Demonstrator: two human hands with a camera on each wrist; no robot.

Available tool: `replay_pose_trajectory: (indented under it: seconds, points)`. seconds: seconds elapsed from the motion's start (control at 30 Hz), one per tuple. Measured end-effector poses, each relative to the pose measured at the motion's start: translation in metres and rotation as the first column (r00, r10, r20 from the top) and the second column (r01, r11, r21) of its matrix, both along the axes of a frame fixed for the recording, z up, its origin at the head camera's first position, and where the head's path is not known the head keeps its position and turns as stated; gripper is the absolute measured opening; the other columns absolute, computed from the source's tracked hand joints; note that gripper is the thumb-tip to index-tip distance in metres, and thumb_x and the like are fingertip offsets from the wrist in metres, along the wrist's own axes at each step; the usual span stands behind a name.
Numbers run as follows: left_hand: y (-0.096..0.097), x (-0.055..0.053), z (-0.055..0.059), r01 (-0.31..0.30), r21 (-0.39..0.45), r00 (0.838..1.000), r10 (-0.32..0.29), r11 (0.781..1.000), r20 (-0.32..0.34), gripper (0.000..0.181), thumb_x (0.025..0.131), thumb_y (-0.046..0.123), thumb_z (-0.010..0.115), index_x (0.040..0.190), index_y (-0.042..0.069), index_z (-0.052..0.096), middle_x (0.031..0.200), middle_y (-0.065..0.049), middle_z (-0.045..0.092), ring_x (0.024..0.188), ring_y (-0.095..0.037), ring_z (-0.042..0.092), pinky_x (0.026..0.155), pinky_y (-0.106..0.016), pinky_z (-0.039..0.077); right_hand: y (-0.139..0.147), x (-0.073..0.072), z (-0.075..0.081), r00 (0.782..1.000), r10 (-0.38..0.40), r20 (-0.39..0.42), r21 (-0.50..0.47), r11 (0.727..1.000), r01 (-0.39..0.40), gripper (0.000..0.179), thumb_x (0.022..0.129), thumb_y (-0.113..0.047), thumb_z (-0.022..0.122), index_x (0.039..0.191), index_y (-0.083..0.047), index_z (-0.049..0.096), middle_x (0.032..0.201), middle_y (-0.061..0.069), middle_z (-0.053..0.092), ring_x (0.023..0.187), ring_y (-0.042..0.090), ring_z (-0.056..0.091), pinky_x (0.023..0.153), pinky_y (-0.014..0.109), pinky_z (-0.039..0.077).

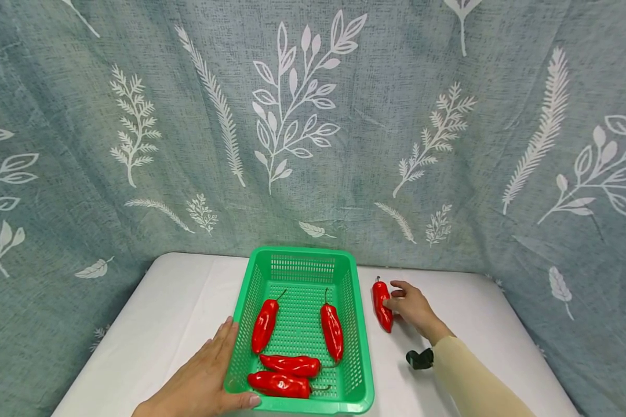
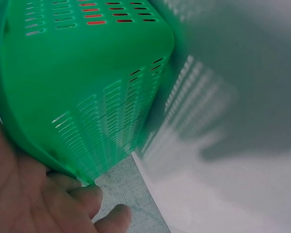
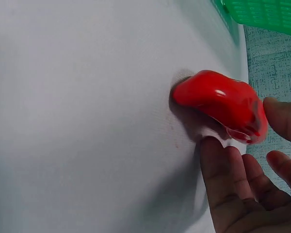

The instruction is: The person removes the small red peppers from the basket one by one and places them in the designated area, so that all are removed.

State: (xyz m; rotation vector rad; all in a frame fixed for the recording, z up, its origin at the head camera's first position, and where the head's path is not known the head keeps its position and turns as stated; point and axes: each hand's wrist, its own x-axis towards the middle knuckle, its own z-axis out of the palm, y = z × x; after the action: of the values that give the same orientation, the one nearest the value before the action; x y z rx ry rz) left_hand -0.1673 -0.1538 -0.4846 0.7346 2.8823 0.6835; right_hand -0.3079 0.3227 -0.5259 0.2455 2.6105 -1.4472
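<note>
A green plastic basket (image 1: 366, 370) holds several red peppers, among them one at the left (image 1: 265, 327), one at the right (image 1: 332, 333) and one lying crosswise (image 1: 289, 365). My left hand (image 1: 203, 370) rests against its front left corner, fingers straight along the left rim and thumb on the front rim. In the left wrist view, the basket's slotted wall (image 2: 68, 63) fills the upper left. Another red pepper (image 1: 381, 307) lies on the table right of the basket. My right hand (image 1: 409, 304) touches this pepper (image 3: 223, 102) with the thumb; the other fingers are spread beside it, apart from it.
A white cloth covers the table (image 1: 182, 301). Behind it and at the sides hangs a grey-green curtain (image 1: 375, 150) printed with white leaves. A small black object (image 1: 419, 359) is by the right wrist, next to the cream sleeve (image 1: 475, 382).
</note>
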Motion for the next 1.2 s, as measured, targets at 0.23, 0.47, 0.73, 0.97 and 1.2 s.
replay_pose_trajectory:
  seconds: [0.23, 0.47, 0.73, 0.97, 1.2]
  points:
    - [0.0, 0.001, 0.004, 0.001, -0.034, 1.0, -0.001, 0.999, -0.022, 0.135, 0.079, 0.091, 0.059, 0.163, -0.008, 0.024, 0.173, -0.026, 0.02, 0.159, -0.046, 0.023, 0.123, -0.066, 0.029, -0.004, 0.005, 0.013, 0.999, 0.006, -0.045, 0.082, 0.997, -0.002, 0.067, 0.098, -0.015, 0.069, 0.157, 0.003, 0.041, 0.148, 0.033, 0.052, 0.121, 0.042, 0.064, 0.088, 0.045, 0.064]
    - [0.002, 0.001, 0.011, 0.004, -0.114, 0.995, -0.015, 0.993, -0.096, 0.134, 0.079, 0.093, 0.056, 0.161, -0.01, 0.03, 0.171, -0.027, 0.025, 0.159, -0.047, 0.025, 0.124, -0.067, 0.027, -0.011, 0.008, 0.034, 0.996, 0.015, -0.083, 0.221, 0.975, 0.003, 0.064, 0.1, -0.023, 0.067, 0.156, -0.002, 0.045, 0.148, 0.028, 0.056, 0.129, 0.043, 0.061, 0.095, 0.05, 0.06]
    - [0.005, 0.003, 0.015, -0.009, -0.126, 0.993, -0.006, 0.992, -0.119, 0.133, 0.08, 0.093, 0.054, 0.16, -0.011, 0.032, 0.168, -0.028, 0.031, 0.158, -0.045, 0.028, 0.124, -0.065, 0.029, -0.043, 0.016, 0.079, 0.983, 0.11, -0.143, 0.273, 0.96, -0.068, 0.064, 0.103, -0.03, 0.068, 0.157, -0.004, 0.046, 0.148, 0.024, 0.058, 0.131, 0.039, 0.061, 0.1, 0.054, 0.056]
    - [0.008, 0.001, 0.016, -0.015, -0.104, 0.995, 0.004, 0.994, -0.101, 0.135, 0.079, 0.094, 0.054, 0.161, -0.011, 0.03, 0.169, -0.029, 0.03, 0.159, -0.044, 0.027, 0.124, -0.064, 0.029, -0.094, 0.027, 0.12, 0.965, 0.183, -0.186, 0.261, 0.956, -0.131, 0.06, 0.103, -0.023, 0.068, 0.156, -0.002, 0.047, 0.148, 0.026, 0.057, 0.128, 0.04, 0.063, 0.099, 0.053, 0.057]
    - [0.006, 0.003, 0.015, -0.015, -0.091, 0.998, 0.01, 0.996, -0.058, 0.136, 0.078, 0.094, 0.057, 0.162, -0.009, 0.028, 0.17, -0.028, 0.027, 0.159, -0.045, 0.025, 0.125, -0.064, 0.028, -0.153, 0.037, 0.125, 0.951, 0.242, -0.195, 0.194, 0.959, -0.205, 0.058, 0.1, -0.018, 0.072, 0.153, -0.008, 0.053, 0.145, 0.022, 0.061, 0.125, 0.036, 0.066, 0.098, 0.05, 0.058]
